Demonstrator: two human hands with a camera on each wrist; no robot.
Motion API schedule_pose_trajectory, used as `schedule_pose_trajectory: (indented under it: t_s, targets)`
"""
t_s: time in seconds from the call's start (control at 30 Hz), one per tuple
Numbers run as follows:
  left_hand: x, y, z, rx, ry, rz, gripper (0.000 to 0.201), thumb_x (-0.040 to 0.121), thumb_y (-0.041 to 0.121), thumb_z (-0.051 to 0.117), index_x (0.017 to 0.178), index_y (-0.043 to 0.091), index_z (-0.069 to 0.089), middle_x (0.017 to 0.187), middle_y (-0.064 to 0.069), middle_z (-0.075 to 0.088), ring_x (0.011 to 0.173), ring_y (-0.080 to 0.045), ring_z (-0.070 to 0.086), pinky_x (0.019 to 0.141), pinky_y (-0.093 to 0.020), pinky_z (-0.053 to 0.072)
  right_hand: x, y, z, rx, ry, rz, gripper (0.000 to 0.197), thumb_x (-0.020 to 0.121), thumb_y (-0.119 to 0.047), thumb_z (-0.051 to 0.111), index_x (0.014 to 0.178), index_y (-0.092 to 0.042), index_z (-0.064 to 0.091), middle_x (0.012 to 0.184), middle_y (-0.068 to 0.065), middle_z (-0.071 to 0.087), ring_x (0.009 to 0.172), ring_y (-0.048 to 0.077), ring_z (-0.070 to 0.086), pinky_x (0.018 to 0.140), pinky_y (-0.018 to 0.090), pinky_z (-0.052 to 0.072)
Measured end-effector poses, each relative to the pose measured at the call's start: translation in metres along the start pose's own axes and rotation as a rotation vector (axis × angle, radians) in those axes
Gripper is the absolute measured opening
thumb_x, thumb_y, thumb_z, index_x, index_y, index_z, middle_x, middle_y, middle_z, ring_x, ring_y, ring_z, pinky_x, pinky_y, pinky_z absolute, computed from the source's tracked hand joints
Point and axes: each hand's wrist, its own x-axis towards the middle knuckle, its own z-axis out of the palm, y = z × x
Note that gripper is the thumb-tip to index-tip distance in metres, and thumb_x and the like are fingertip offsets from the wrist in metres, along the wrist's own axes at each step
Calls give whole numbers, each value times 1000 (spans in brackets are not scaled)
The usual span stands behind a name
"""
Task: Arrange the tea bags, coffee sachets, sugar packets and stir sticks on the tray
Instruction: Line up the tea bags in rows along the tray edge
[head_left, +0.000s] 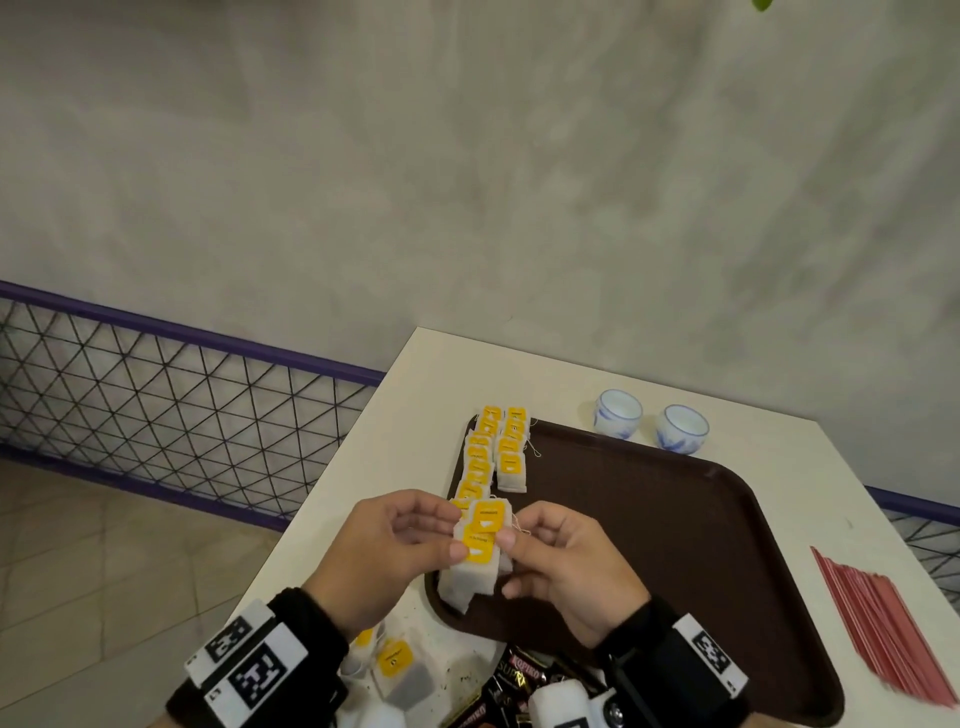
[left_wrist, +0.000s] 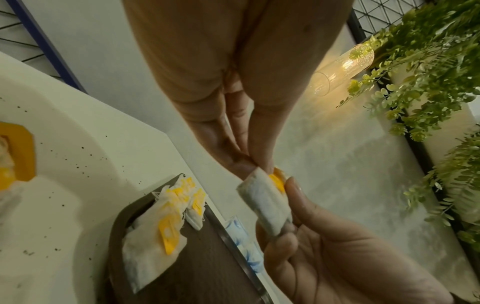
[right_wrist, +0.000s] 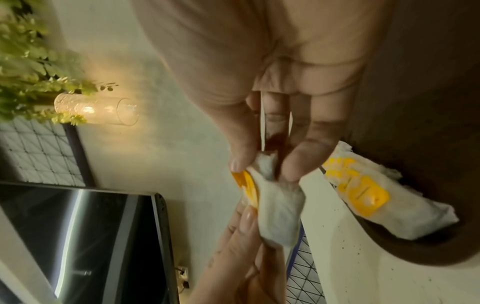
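Together, left hand (head_left: 390, 545) and right hand (head_left: 563, 564) pinch a few tea bags (head_left: 480, 540) above the tray (head_left: 675, 519)'s left edge, near the rows (head_left: 496, 452) laid there

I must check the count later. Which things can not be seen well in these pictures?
- Coffee sachets: head view, partly behind the right hand's wrist camera.
- Stir sticks: head view, blurred, cut by edge.
- Held tea bags: number unclear, overlapping in the left hand too.

"KOPIKO" on dark coffee sachet (head_left: 511, 670)
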Motion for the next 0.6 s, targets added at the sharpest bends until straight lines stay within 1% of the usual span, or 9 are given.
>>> schedule_pose_trajectory:
  t_s: [0.07,0.13,0.17,0.23,0.3,0.37,0.5,0.57,0.6]
  targets:
    - [0,-1,-2,7,-16,-18,28,66,-3,79,92,5,72,88,-11,75,84,-19,71,72,-19,55,1,0,-5,10,23,12,16,71,-15,72,79,-5,63,78,14,70,65,21,65,50,25,53]
    - [-2,-1,-6,7,-50,-53,28,69,-2,77,96,5,72,90,-8,76,88,-20,71,73,-18,55,6,-1,-13,30,64,20,8,79,-11,69,81,-6,63,82,14,71,70,21,66,54,27,53]
    - [-4,0,-9,0,-73,-71,27,71,-2,76,96,5,73,90,-8,76,88,-20,72,73,-17,55,9,-1,-18,31,101,23,3,83,-7,67,82,-7,64,83,11,72,72,19,66,57,27,53]
    - [-7,1,-14,-30,-106,-100,21,74,-3,72,92,6,76,90,-8,76,87,-19,72,71,-16,54,22,3,-33,-17,216,34,9,87,-3,63,83,-10,66,80,5,72,72,14,65,60,27,50]
    - [-8,0,-20,-69,-97,-117,19,75,-4,69,85,8,78,90,-10,76,88,-20,72,72,-17,55,42,8,-47,-83,346,68,11,87,-2,63,86,-12,69,80,4,72,74,14,63,59,26,47]
    - [-8,-2,-25,-73,-74,-128,17,75,-4,69,83,9,79,92,-10,76,89,-21,72,75,-19,56,65,15,-56,-152,427,113,12,85,-3,65,86,-14,70,84,7,71,75,15,62,57,24,45]
    - [-7,-4,-30,-24,-39,-140,9,74,3,72,80,7,78,90,-10,76,89,-22,72,78,-23,56,107,25,-58,-256,462,163,11,81,-5,71,81,-16,69,92,13,72,76,20,65,51,24,47]
    - [-6,-4,-30,3,-25,-147,7,74,6,73,79,7,77,88,-10,76,88,-23,71,82,-27,55,122,28,-54,-293,500,198,13,81,-4,72,78,-15,66,94,15,71,74,22,66,51,25,49]
    - [-5,-4,-31,13,-14,-151,6,73,7,73,78,7,77,87,-10,76,87,-22,72,81,-27,55,127,29,-52,-302,522,216,15,80,-2,72,77,-15,65,95,16,70,73,23,67,51,27,51]
